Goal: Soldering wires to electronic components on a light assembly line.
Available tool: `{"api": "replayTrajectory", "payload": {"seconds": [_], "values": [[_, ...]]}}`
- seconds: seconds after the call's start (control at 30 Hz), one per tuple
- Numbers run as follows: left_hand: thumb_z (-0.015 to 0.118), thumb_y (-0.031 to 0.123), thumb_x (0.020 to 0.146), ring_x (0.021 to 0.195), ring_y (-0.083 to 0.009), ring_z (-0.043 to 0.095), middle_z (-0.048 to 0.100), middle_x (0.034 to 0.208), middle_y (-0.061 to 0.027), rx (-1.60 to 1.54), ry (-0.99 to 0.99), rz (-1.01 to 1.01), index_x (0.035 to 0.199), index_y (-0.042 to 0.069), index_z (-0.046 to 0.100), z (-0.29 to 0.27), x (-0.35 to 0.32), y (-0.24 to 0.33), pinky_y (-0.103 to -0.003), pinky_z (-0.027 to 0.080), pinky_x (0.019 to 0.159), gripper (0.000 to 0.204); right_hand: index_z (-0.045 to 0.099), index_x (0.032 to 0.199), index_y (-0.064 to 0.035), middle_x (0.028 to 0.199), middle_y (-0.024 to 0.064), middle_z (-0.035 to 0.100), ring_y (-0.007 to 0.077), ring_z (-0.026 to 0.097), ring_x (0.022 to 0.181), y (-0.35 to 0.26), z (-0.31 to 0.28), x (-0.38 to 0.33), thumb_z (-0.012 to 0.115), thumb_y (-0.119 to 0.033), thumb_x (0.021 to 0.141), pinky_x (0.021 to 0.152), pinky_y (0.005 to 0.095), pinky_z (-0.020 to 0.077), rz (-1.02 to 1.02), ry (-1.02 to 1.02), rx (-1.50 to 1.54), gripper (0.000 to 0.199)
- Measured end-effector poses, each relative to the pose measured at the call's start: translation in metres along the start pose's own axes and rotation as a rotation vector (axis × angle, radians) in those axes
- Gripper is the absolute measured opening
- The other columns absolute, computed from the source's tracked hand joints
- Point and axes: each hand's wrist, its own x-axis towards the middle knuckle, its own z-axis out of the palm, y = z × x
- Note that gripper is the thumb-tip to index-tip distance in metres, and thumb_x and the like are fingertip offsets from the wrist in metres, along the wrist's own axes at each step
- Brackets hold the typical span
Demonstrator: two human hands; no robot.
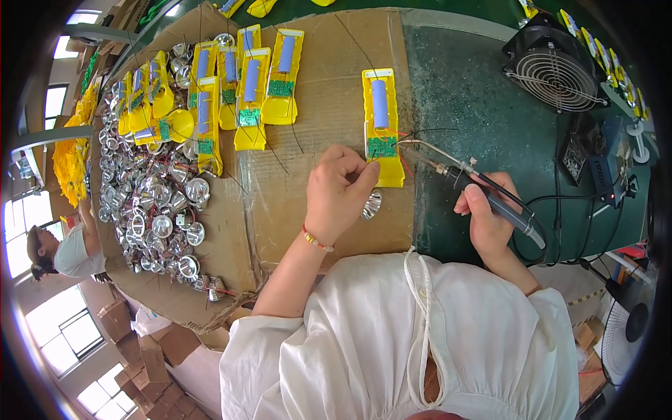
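Note:
A yellow plastic housing [392, 176] lies in front of me, with a purple cylindrical cell [379, 103] and a green circuit board [382, 146] in it. My left hand [339, 183] is closed in a pinch at the board's lower left edge, where a thin dark wire meets the fingertips. Just under those fingers shows a shiny reflector cup [372, 205], partly hidden by the hand. My right hand [488, 218] grips a soldering iron [495, 204] like a pen. A thin metal tube [437, 151] runs alongside the iron, and both point at the board's right side.
Many shiny reflectors [162, 225] are heaped on the cardboard [318, 56] at left, beside several yellow housings [283, 78]. A black fan with a wire guard [556, 78] stands at the back right. Cables [560, 197] trail across the green mat. Another person [73, 248] is at far left.

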Motion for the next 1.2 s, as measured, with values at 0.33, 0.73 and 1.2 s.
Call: {"api": "replayTrajectory", "payload": {"seconds": [0.33, 0.73, 1.2], "values": [[0.065, 0.008, 0.076, 0.068, -0.0073, 0.057, 0.060, 0.077, -0.0041, -0.380, 0.048, -0.192, 0.079, 0.000, 0.062, -0.002, -0.015, 0.004, -0.020, 0.046, 0.060, 0.009, 0.049, 0.089, 0.0016, 0.064, 0.0092, 0.056, 0.0119, 0.054, 0.051, -0.004, -0.035, 0.003, 0.057, -0.007, 0.082, 0.046, 0.0222, 0.0437, -0.076, 0.089, -0.073, 0.014], [0.053, 0.021, 0.072, 0.068, -0.0302, 0.061, 0.062, 0.070, -0.0132, 0.585, -0.336, 0.272, 0.074, 0.008, 0.066, 0.056, 0.188, 0.084, -0.038, 0.049, 0.064, 0.019, 0.048, 0.084, 0.0010, 0.065, 0.0097, 0.057, 0.0118, 0.055, 0.055, 0.006, -0.042, 0.014, 0.058, -0.001, 0.080, 0.050, 0.0246, 0.0465, 0.112, 0.137, -0.032, 0.011], [0.061, 0.041, 0.072, 0.107, -0.0325, 0.051, 0.047, 0.121, -0.0171, 0.928, -0.372, 0.349, 0.137, 0.026, 0.022, 0.111, 0.373, 0.112, -0.039, 0.041, 0.091, 0.078, 0.056, 0.079, -0.0030, 0.064, 0.0043, 0.061, 0.0084, 0.056, 0.054, 0.016, -0.048, 0.015, 0.071, -0.010, 0.071, 0.049, 0.0233, 0.0433, 0.037, 0.160, -0.140, 0.018]]}}
